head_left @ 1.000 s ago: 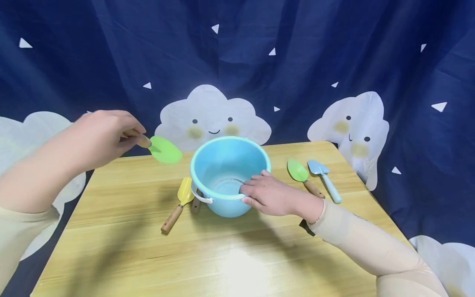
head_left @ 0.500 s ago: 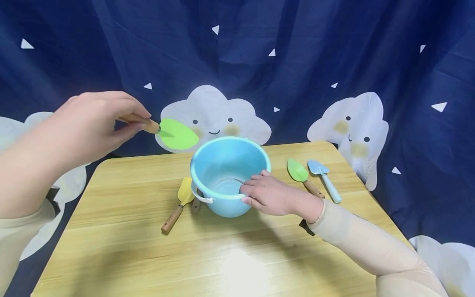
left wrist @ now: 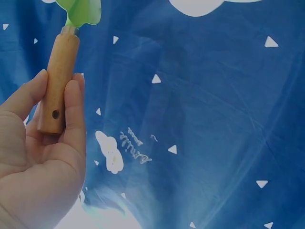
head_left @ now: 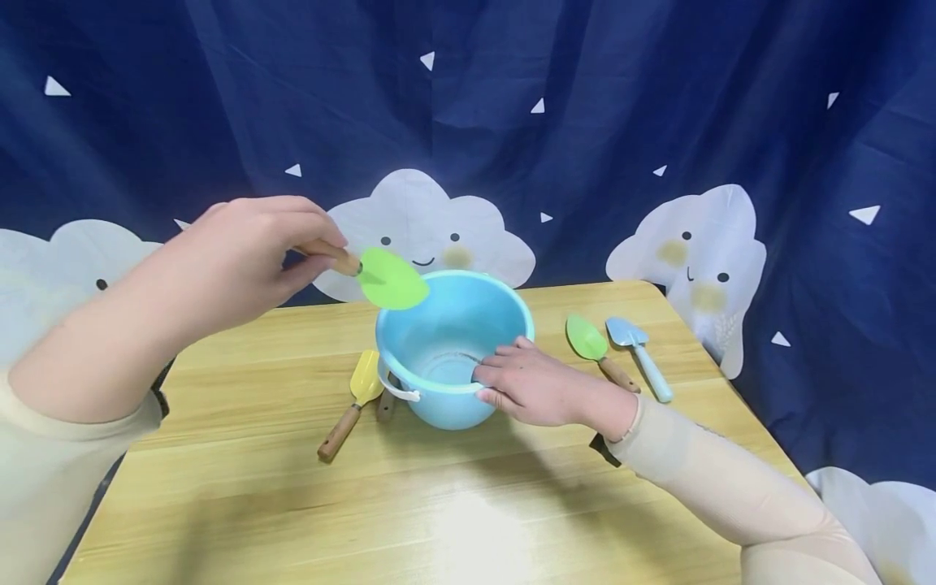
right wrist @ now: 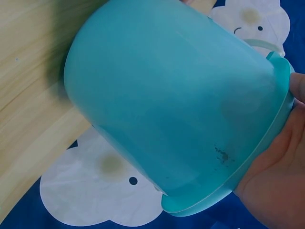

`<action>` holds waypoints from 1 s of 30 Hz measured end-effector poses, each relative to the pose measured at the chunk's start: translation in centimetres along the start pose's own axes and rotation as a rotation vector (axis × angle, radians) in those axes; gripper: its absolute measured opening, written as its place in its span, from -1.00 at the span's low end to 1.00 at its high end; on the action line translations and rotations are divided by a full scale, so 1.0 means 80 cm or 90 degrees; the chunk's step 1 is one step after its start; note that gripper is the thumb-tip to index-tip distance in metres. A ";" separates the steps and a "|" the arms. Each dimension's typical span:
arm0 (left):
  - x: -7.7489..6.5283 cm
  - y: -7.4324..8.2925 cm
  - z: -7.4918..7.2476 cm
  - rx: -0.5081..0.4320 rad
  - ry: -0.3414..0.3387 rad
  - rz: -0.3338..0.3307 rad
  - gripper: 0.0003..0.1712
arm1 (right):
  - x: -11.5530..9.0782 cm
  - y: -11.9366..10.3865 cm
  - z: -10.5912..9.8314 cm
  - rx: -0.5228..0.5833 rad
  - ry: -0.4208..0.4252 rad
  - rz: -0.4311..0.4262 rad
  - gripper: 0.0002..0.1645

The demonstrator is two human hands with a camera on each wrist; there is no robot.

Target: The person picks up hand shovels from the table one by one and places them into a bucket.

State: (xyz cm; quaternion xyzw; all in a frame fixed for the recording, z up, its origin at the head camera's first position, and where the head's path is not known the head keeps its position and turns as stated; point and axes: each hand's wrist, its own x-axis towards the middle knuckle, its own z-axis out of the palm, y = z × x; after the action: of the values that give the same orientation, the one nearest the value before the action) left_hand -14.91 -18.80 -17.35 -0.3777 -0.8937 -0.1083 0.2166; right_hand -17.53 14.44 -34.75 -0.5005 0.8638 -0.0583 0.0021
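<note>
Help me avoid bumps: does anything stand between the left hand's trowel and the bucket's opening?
Nothing visible does. In the head view the trowel overlaps the bucket at its far-left rim; the right hand grips near right.

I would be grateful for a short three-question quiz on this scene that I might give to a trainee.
1. Multiple choice: What does the left hand hold? A) a light blue trowel; B) a green trowel; C) nothing.

2. Fill in the word: In the head view, the yellow trowel lies on the table to the ____ of the blue bucket.

3. True or false: The right hand is well apart from the bucket.

Key: 1. B; 2. left; 3. False, it grips the bucket.
</note>
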 end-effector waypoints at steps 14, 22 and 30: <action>0.016 0.013 0.040 -0.066 -0.043 0.011 -0.79 | -0.002 0.001 0.000 -0.003 -0.002 -0.001 -0.71; 0.018 0.009 0.072 -0.092 -0.076 0.011 -0.82 | -0.001 0.000 0.001 0.000 -0.006 0.000 -0.72; 0.022 0.005 0.100 -0.145 -0.096 0.018 -0.84 | 0.000 -0.001 -0.001 0.003 -0.002 0.003 -0.72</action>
State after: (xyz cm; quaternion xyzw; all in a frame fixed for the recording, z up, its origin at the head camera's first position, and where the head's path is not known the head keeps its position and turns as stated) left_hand -18.15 -14.58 -23.60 -0.4191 -0.8842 -0.1772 0.1060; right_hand -17.46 14.44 -34.67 -0.4988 0.8647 -0.0591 0.0048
